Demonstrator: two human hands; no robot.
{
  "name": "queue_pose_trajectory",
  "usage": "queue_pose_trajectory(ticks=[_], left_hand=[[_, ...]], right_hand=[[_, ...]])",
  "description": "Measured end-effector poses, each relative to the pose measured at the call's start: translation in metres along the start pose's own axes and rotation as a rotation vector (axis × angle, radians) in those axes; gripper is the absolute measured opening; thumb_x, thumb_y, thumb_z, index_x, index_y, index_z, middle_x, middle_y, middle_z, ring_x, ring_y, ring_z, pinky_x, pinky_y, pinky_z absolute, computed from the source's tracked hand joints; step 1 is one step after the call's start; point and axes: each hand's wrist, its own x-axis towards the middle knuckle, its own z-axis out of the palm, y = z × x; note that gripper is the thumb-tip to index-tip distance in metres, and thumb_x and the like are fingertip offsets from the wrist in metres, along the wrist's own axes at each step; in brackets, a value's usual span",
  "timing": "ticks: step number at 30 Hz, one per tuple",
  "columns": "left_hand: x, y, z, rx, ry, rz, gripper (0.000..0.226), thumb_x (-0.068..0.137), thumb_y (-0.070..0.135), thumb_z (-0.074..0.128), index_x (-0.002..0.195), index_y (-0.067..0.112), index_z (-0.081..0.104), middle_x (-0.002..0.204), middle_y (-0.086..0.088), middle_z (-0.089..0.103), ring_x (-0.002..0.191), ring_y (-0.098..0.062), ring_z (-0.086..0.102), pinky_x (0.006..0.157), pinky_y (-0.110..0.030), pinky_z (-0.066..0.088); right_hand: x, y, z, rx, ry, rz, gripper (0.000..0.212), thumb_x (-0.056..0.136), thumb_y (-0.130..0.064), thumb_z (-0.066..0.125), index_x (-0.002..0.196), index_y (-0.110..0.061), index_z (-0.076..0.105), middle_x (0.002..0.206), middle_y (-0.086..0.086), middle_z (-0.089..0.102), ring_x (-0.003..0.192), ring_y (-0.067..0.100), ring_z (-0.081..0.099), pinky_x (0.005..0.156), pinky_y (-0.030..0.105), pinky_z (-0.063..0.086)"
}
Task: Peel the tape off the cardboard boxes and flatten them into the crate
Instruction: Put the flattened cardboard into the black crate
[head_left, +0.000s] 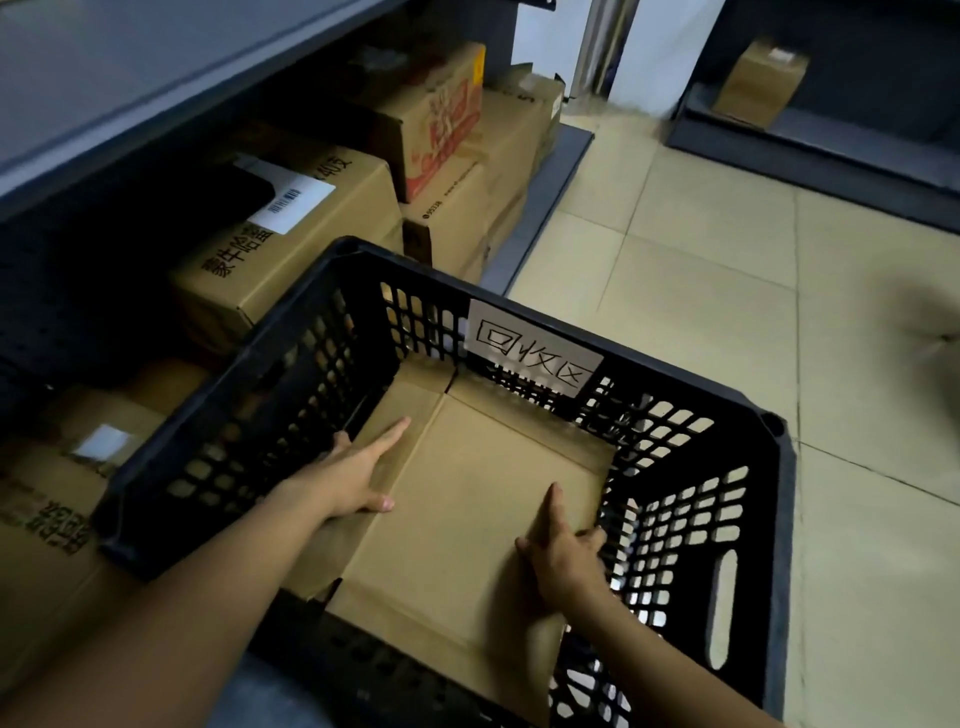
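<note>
A flattened brown cardboard box (467, 499) lies inside the black slotted plastic crate (779, 467), covering most of its bottom. My left hand (358, 473) lies flat on the left part of the cardboard, fingers straight and pointing away from me. Over at the right edge, my right hand (563, 551) presses the sheet close to the crate's right wall, fingers spread and mostly straight. A white paper label (532, 353) with handwritten characters hangs on the crate's far wall.
Several closed cardboard boxes (291, 234) fill the low dark shelf (156, 78) to the left of the crate, some with white stickers. Beige tiled floor (727, 260) stretches to the right. Another small box (761, 83) sits on a far shelf at the upper right.
</note>
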Motion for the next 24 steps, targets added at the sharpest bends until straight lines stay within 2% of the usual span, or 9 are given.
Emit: queue_pose_trajectory(ticks=[3, 6, 8, 10, 11, 13, 15, 20, 24], left_hand=[[0.009, 0.009, 0.008, 0.14, -0.013, 0.008, 0.102, 0.09, 0.035, 0.071, 0.15, 0.057, -0.008, 0.158, -0.021, 0.009, 0.141, -0.042, 0.031, 0.112, -0.05, 0.035], [0.015, 0.02, 0.013, 0.374, 0.039, 0.034, 0.101, 0.092, 0.031, 0.069, 0.157, 0.04, -0.008, 0.163, -0.016, -0.005, 0.146, -0.041, 0.018, 0.111, -0.05, 0.036], [0.02, 0.029, 0.017, 0.532, 0.068, 0.153, 0.097, 0.092, 0.016, 0.067, 0.16, 0.023, -0.002, 0.165, -0.012, -0.008, 0.146, -0.04, 0.017, 0.11, -0.048, 0.039], [0.029, 0.036, 0.025, 0.643, -0.03, 0.245, 0.093, 0.091, 0.003, 0.066, 0.159, 0.01, 0.004, 0.166, -0.009, -0.011, 0.148, -0.039, 0.014, 0.112, -0.049, 0.038], [0.034, 0.037, 0.031, 0.672, -0.097, 0.238, 0.099, 0.088, 0.006, 0.07, 0.158, 0.007, 0.0, 0.165, -0.007, -0.018, 0.15, -0.039, 0.008, 0.114, -0.05, 0.036], [0.042, 0.036, 0.042, 0.712, -0.201, 0.194, 0.12, 0.08, 0.02, 0.081, 0.156, 0.006, -0.011, 0.161, -0.005, -0.03, 0.152, -0.039, -0.004, 0.115, -0.053, 0.033], [0.05, 0.035, 0.05, 0.721, -0.252, 0.163, 0.128, 0.078, 0.023, 0.083, 0.154, 0.008, -0.018, 0.159, -0.005, -0.035, 0.151, -0.038, -0.01, 0.117, -0.053, 0.03], [0.064, 0.032, 0.062, 0.692, -0.27, 0.165, 0.118, 0.084, 0.007, 0.075, 0.153, 0.007, -0.021, 0.157, -0.008, -0.038, 0.15, -0.04, -0.014, 0.116, -0.055, 0.029], [0.056, 0.028, 0.055, 0.591, -0.25, 0.169, 0.109, 0.088, 0.005, 0.069, 0.157, 0.014, -0.015, 0.16, 0.002, -0.032, 0.152, -0.034, -0.011, 0.116, -0.052, 0.032]], right_hand=[[0.008, -0.001, 0.008, -0.142, 0.062, 0.005, 0.079, 0.101, -0.046, 0.046, 0.153, -0.044, -0.014, 0.158, 0.029, -0.005, 0.142, 0.049, 0.024, 0.115, 0.049, 0.03], [0.015, -0.004, 0.009, -0.393, 0.146, -0.173, 0.08, 0.104, -0.026, 0.044, 0.154, -0.037, -0.017, 0.161, 0.021, -0.022, 0.15, 0.045, -0.007, 0.122, 0.051, 0.012], [0.02, -0.007, 0.013, -0.483, 0.069, -0.275, 0.083, 0.103, -0.031, 0.048, 0.155, -0.033, -0.016, 0.16, 0.021, -0.027, 0.148, 0.045, -0.017, 0.123, 0.052, 0.002], [0.027, -0.009, 0.016, -0.513, -0.009, -0.289, 0.095, 0.094, -0.06, 0.051, 0.156, -0.031, -0.014, 0.159, 0.021, -0.03, 0.147, 0.046, -0.021, 0.121, 0.052, -0.001], [0.032, -0.009, 0.017, -0.527, -0.042, -0.281, 0.1, 0.09, -0.065, 0.053, 0.157, -0.03, -0.012, 0.159, 0.021, -0.029, 0.147, 0.047, -0.021, 0.121, 0.052, -0.001], [0.04, -0.007, 0.02, -0.567, -0.088, -0.27, 0.097, 0.093, -0.053, 0.057, 0.158, -0.028, -0.01, 0.159, 0.024, -0.027, 0.146, 0.049, -0.02, 0.122, 0.054, 0.002], [0.047, -0.004, 0.026, -0.579, -0.098, -0.257, 0.09, 0.097, -0.041, 0.055, 0.158, -0.027, -0.01, 0.159, 0.025, -0.026, 0.146, 0.05, -0.02, 0.121, 0.055, 0.003], [0.054, -0.001, 0.041, -0.616, -0.06, -0.217, 0.081, 0.102, -0.019, 0.045, 0.157, -0.025, -0.014, 0.156, 0.027, -0.03, 0.143, 0.052, -0.025, 0.12, 0.056, -0.001], [0.052, 0.002, 0.041, -0.647, -0.054, -0.233, 0.083, 0.102, -0.027, 0.045, 0.156, -0.023, -0.018, 0.148, 0.025, -0.041, 0.142, 0.052, -0.027, 0.12, 0.056, -0.002]])
